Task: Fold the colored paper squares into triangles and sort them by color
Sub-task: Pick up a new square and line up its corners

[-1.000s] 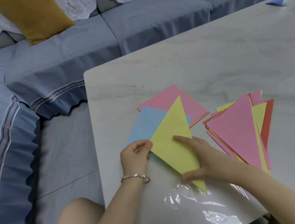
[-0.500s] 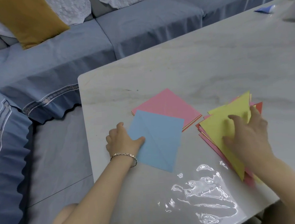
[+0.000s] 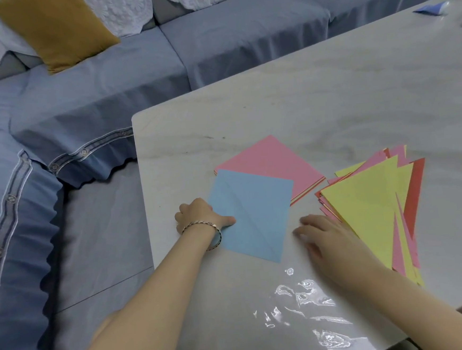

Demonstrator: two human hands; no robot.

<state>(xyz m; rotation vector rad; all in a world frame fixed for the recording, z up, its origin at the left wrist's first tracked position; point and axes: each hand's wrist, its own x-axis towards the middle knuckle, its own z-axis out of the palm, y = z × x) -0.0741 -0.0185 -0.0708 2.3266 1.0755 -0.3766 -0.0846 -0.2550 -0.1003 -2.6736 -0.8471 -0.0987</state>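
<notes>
Right now the blue paper square (image 3: 253, 214) lies flat on the marble table (image 3: 329, 106) near its left edge, turned like a diamond, with a diagonal crease running across it. The left hand (image 3: 200, 216) — a bracelet (image 3: 203, 226) on its wrist — grips the square's left corner, thumb on top of the sheet and fingers curled beside it, so the hand is closed on the paper. The right hand (image 3: 323, 236) rests palm-down on the tabletop just beside the square's right edge, fingers spread flat and holding nothing.

Behind the blue sheet, partly under its far corner, sits a stack of unfolded squares (image 3: 273, 163) with pink on top. Toward the right edge of the table lies a fanned pile of folded triangles (image 3: 370, 208) — yellow uppermost, pink and red showing beneath. A clear plastic wrapper (image 3: 312, 312) lies near the front edge. A small blue scrap (image 3: 429, 8) sits at the far right corner. Beyond the table stands a blue sofa (image 3: 214, 46) with a mustard cushion (image 3: 52, 31).
</notes>
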